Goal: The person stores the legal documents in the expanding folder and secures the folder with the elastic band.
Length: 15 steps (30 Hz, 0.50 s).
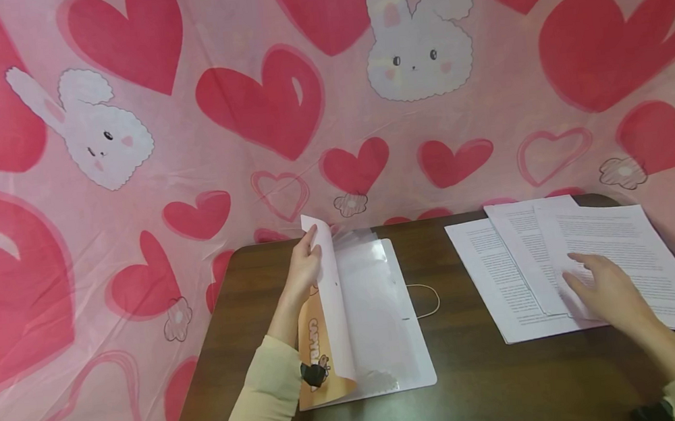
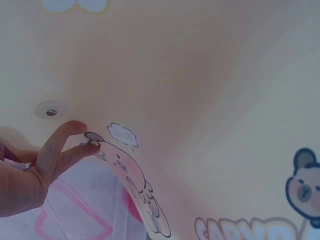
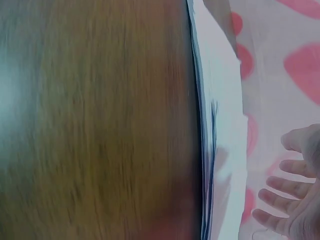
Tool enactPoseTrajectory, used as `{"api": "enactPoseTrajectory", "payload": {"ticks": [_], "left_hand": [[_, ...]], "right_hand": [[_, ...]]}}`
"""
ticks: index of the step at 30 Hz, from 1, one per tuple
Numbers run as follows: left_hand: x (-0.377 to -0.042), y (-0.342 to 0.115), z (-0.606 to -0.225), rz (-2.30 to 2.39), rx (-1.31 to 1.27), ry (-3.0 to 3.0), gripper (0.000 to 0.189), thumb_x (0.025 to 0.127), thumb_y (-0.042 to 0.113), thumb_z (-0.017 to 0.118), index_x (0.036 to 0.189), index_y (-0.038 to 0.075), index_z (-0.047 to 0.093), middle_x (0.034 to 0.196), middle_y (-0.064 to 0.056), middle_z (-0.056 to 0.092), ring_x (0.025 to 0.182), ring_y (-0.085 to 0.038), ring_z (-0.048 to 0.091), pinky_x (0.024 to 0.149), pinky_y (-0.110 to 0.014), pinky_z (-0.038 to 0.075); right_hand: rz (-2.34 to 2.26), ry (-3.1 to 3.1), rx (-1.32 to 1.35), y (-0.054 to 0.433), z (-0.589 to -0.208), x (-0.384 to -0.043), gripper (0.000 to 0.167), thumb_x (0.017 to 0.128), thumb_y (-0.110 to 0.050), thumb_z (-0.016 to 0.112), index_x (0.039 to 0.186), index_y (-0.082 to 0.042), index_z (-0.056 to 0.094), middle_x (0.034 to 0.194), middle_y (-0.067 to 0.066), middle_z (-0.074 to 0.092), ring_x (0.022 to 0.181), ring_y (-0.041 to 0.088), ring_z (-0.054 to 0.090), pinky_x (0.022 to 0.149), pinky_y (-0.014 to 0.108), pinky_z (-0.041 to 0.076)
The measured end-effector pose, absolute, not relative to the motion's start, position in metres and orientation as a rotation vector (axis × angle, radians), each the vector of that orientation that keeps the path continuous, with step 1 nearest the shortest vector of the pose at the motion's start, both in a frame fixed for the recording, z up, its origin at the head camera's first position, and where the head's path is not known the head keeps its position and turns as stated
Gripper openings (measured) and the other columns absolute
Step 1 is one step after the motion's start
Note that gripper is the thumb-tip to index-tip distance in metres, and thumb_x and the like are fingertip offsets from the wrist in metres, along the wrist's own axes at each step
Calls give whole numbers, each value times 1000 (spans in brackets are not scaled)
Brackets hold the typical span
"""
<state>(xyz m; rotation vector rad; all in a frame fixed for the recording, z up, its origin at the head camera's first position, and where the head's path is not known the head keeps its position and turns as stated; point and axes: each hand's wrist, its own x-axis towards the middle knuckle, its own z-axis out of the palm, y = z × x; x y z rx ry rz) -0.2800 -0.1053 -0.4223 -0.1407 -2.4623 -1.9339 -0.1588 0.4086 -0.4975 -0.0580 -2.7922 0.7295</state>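
Observation:
A folder with clear plastic sleeves [image 1: 378, 315] lies opened on the table. Its orange cover [image 1: 329, 381], printed with a capybara cartoon and lettering, stands half raised on the left. My left hand [image 1: 305, 264] pinches that cover near its far edge; the left wrist view shows the fingers [image 2: 62, 145] at the edge beside a printed capybara. Over to the right, my right hand [image 1: 610, 289] is above several printed sheets [image 1: 608, 232], its fingers spread and holding nothing. The right wrist view has the hand [image 3: 300, 185] over the stack's edge [image 3: 222, 125].
A pale elastic loop [image 1: 437, 299] sticks out from the folder's right side onto the brown wooden table [image 1: 483, 393]. Behind the table hangs a pink cloth [image 1: 365, 120] with hearts and rabbits. The sheets overlap unevenly near the table's right side.

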Motion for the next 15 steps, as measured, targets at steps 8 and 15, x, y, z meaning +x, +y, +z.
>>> {"api": "enactPoseTrajectory", "payload": {"ticks": [8, 15], "left_hand": [[-281, -105, -424, -1937, -135, -2459, 59, 111, 1, 40, 170, -5, 32, 178, -29, 27, 164, -42, 32, 137, -57, 27], [-282, -105, -426, -1922, -134, -2469, 59, 111, 1, 39, 170, -5, 32, 178, -29, 27, 164, -42, 33, 137, -57, 28]], "right_hand": [[715, -2822, -171, 448, -499, -157, 54, 110, -19, 57, 144, 22, 47, 136, 54, 47, 122, 71, 46, 98, 83, 40], [665, -2812, -255, 479, -504, -157, 53, 107, -16, 57, 138, 26, 48, 133, 55, 49, 114, 71, 53, 92, 78, 46]]}}
